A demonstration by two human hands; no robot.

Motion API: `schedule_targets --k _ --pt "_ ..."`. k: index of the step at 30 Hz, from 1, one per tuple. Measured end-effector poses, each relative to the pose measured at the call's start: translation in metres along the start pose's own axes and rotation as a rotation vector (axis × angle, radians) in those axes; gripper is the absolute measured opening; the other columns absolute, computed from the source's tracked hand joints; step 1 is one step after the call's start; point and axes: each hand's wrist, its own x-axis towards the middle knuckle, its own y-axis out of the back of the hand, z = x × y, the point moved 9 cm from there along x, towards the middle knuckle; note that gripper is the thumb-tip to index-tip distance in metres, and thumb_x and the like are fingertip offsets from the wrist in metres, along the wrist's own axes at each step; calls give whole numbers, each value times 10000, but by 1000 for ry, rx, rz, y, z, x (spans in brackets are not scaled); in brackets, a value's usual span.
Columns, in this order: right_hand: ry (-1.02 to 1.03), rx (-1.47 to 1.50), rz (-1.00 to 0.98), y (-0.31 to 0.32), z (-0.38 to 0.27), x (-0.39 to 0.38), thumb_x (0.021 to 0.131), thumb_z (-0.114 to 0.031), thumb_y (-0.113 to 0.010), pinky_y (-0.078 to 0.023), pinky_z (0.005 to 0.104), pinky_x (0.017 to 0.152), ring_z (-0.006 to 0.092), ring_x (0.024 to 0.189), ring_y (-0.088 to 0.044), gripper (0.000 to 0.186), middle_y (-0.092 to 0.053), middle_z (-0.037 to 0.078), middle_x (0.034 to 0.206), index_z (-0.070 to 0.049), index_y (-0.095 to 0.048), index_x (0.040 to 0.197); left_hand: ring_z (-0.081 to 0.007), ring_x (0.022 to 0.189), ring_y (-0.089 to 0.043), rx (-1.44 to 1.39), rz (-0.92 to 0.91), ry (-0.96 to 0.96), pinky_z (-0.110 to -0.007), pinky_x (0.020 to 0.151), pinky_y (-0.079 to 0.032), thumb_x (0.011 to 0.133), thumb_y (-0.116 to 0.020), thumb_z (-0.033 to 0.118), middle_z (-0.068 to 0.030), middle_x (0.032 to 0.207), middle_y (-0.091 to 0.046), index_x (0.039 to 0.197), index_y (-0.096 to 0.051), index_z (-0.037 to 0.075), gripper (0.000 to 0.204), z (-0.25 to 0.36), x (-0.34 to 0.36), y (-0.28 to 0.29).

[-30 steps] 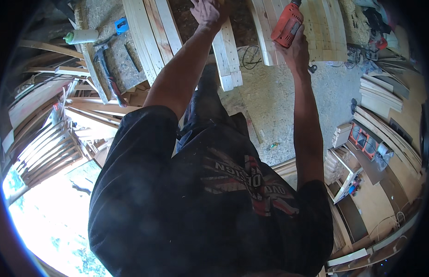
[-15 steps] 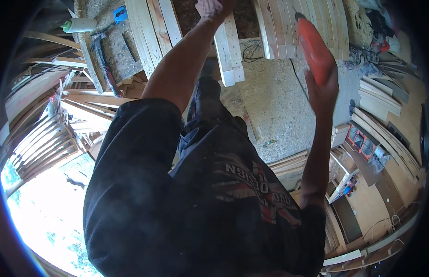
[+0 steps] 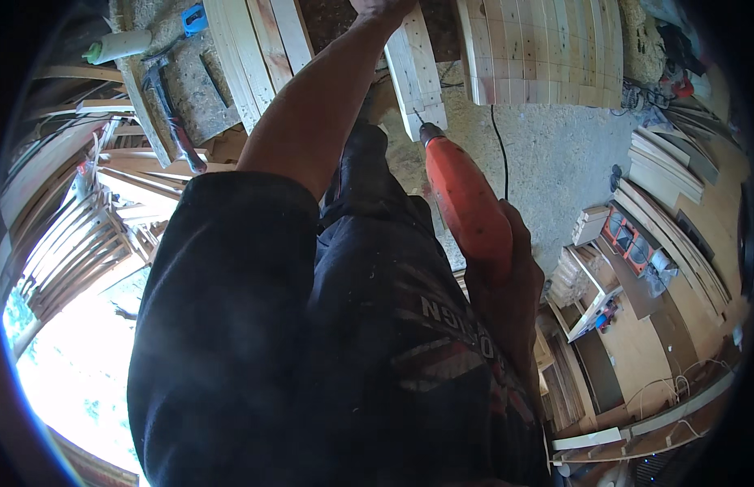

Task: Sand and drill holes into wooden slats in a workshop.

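Observation:
My right hand (image 3: 507, 260) is wrapped round an orange-red power drill (image 3: 466, 195) in front of my body. The drill points away from me and to the left. Its thin bit meets the near end of a pale wooden piece (image 3: 411, 69), close to the seam of a short end block; whether it has entered the wood I cannot tell. At the top edge, my left hand (image 3: 383, 8) is over the far part of this piece, its fingers cut off by the picture's edge.
Pale boards (image 3: 251, 57) lie left of the piece, and a wide row of drilled slats (image 3: 547, 53) lies right. A hammer (image 3: 170, 114) rests on the left bench. A black cord (image 3: 500, 150) hangs beside the drill. Stacked planks (image 3: 665, 166) stand at right.
My right hand has brought the drill left and toward me, from above the slats to the near end of the wooden piece. My left hand has shifted slightly farther out of view.

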Motion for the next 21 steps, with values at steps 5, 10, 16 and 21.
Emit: schedule_targets --k 5,10,16,21 --pt "-159 77 -113 -7 7 3 905 -292 -778 -565 509 934 470 1151 -677 741 -675 270 1265 -67 -403 1504 -566 1328 -452 16 5 10 -539 910 -580 849 -739 549 -365 1578 -271 1674 -107 313 1065 3 -2 6" --pt "-167 109 -108 -7 8 5 902 -326 -784 -563 513 932 470 1153 -675 747 -676 265 1264 -69 -409 1496 -558 1333 -443 -4 -40 30 -545 929 -569 837 -755 533 -344 1571 -276 1671 -123 295 1073 8 -5 13" --pt "-147 126 -116 -6 7 4 912 -345 -777 -561 522 933 478 1153 -672 736 -674 263 1270 -74 -413 1492 -547 1346 -431 -39 -39 29 -566 986 -539 839 -766 502 -346 1565 -280 1666 -140 284 1060 13 -9 23" --pt "-111 124 -99 -2 1 6 931 -325 -756 -565 523 917 490 1139 -673 697 -676 271 1254 -76 -415 1485 -547 1350 -430 -12 -23 39 -566 979 -542 850 -758 468 -354 1565 -291 1668 -136 285 1043 13 -7 21"
